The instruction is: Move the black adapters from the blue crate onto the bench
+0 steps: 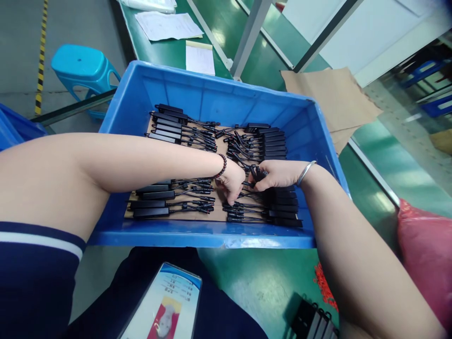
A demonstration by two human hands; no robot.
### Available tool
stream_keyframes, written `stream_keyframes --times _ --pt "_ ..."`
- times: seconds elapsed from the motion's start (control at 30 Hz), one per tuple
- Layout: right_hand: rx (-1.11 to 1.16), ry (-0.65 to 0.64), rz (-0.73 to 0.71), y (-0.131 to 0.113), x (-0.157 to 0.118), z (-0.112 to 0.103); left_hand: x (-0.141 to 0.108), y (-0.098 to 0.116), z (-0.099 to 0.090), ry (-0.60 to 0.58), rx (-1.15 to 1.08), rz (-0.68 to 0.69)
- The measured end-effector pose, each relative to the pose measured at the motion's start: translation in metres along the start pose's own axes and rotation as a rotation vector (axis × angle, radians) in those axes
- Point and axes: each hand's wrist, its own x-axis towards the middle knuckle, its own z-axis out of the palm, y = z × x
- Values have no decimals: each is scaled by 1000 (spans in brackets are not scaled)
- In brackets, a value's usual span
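My right hand (278, 174), with a silver bangle at the wrist, is closed around a bundle of black cables (259, 175) with connector ends. Beside it my left hand (232, 181) points downward over the middle of the blue crate (212, 239). Its fingers are bent together, and what they pinch, if anything, is hidden. Black box-shaped adapters lie in rows along the left side (151, 212) and the right side (285, 208) of the crate, their cables turned toward the centre. Brown cardboard (192, 215) shows beneath them. My left forearm covers part of the left row.
Papers (167, 26) and a notepad (199, 57) lie on the green bench behind the crate. Brown sheets (334, 96) are at the back right. A blue stool (83, 66) stands left, a red bag (425, 254) right. More black adapters (312, 322) and orange-red pieces (323, 285) sit in front.
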Motion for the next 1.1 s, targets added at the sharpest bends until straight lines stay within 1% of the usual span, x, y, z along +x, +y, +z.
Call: stream_keyframes --times 0.07,0.1,0.13,0.2,0.3,0.33,0.4,0.5,0.57,0.67,0.73,0.8,0.93,1.03,1.1 --pt "-10 15 7 1 -1 0 -2 1 1 -69 -119 -41" --pt "-11 20 8 1 -1 0 -3 1 2 -82 -142 -59" --pt "-10 23 9 2 -1 0 -3 2 2 -70 -126 -65" --pt "-8 22 10 4 -1 0 -2 3 4 28 5 -10" --pt "-10 18 5 4 -2 0 0 6 9 179 255 144" --pt "-10 17 0 4 -2 0 -1 7 11 214 309 179" --pt "-7 17 -7 2 -2 0 -2 11 15 246 365 212" --pt "-2 7 -4 1 -3 -2 -6 15 16 247 383 185" --pt "-2 0 -7 0 -4 -2 -7 16 15 235 347 142" --pt "-8 1 -10 0 -5 -4 -8 16 11 210 189 76" --pt "-5 -3 -5 1 -5 -4 -9 18 11 178 103 60" --pt "7 -13 -5 2 -5 -4 -11 21 14 170 144 81" --pt "29 -41 -12 4 -3 -3 -16 30 21 212 369 123" --pt "40 -65 -12 5 -2 -3 -17 31 27 242 399 134" --pt "32 -53 15 5 -1 -3 -16 30 32 254 399 133"
